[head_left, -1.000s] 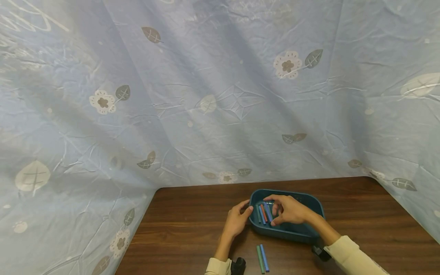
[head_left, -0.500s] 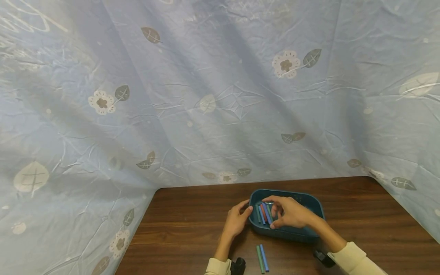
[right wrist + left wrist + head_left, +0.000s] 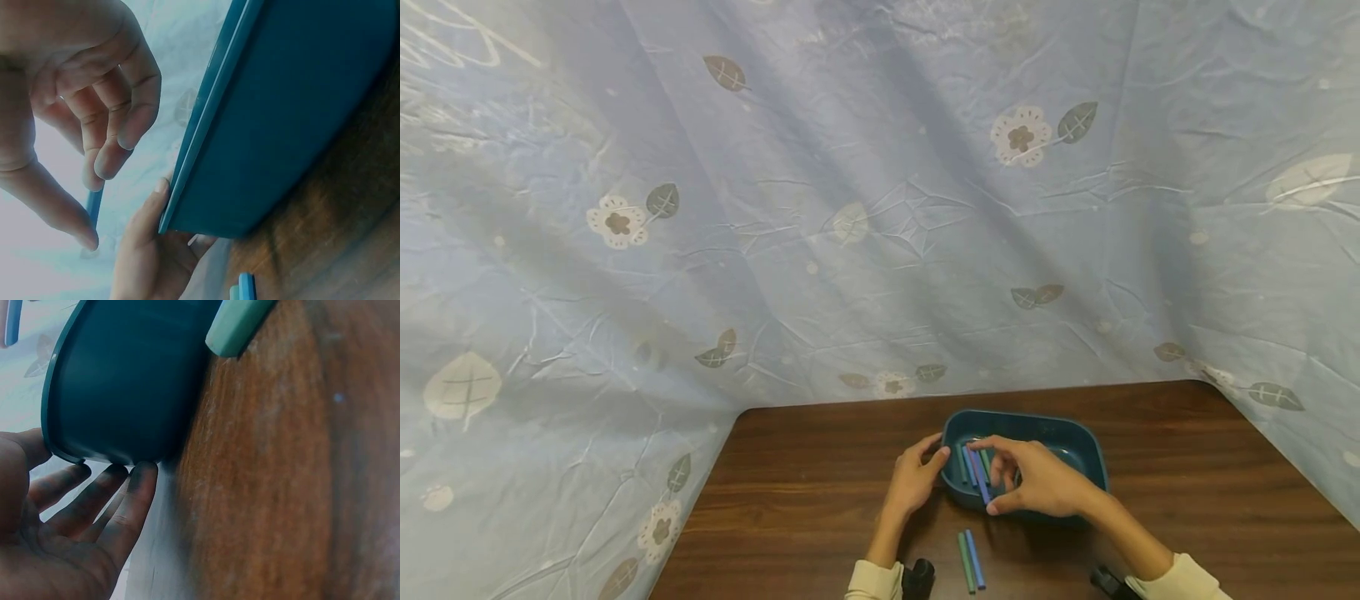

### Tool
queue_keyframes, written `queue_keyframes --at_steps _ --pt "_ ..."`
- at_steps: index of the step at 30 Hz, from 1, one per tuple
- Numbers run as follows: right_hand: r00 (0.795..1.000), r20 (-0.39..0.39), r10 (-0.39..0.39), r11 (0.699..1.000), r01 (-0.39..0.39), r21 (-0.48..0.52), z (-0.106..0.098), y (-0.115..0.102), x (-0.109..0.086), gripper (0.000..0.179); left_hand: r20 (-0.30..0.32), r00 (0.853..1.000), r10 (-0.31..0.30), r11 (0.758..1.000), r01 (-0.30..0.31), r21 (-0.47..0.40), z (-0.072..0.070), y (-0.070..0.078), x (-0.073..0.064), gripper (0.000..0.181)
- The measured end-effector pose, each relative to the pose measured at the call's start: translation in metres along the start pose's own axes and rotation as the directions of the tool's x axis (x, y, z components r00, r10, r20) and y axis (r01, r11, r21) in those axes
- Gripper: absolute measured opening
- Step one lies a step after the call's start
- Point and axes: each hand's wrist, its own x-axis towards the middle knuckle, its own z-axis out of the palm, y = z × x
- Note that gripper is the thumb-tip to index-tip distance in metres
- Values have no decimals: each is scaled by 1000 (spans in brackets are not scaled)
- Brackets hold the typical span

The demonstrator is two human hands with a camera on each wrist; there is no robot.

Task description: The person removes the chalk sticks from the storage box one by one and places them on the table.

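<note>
The bin (image 3: 131, 381) looks like glossy plastic, the sticks (image 3: 974, 559) matt. The table (image 3: 820, 492) is wood-grained, the sheet (image 3: 850, 192) wrinkled and shiny.

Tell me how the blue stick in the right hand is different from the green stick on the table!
The blue stick is blue, but the green stick is green. The right hand pinches the blue stick; no hand touches the green stick. The blue stick is held up at the tub, while the green stick lies on the table. Both are thin, straight sticks.
</note>
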Motion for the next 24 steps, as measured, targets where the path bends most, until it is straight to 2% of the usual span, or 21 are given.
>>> queue_keyframes --at_steps 9,13,17,24 --pt "1000 -9 9 1000 -9 -5 10 -5 -15 84 -5 1000 -16 999 16 -32 2 -3 2 42" --pt "1000 11 24 999 -24 34 18 -7 -20 83 -2 1000 -18 999 18 -31 2 -4 2 41" --pt "1000 29 9 997 -11 82 27 -9 -25 82 -4 1000 -8 1000 8 -30 2 -3 3 41" --pt "998 58 -18 994 11 107 42 -8 -32 79 0 1000 5 1000 -5 -26 1 -2 1 42"
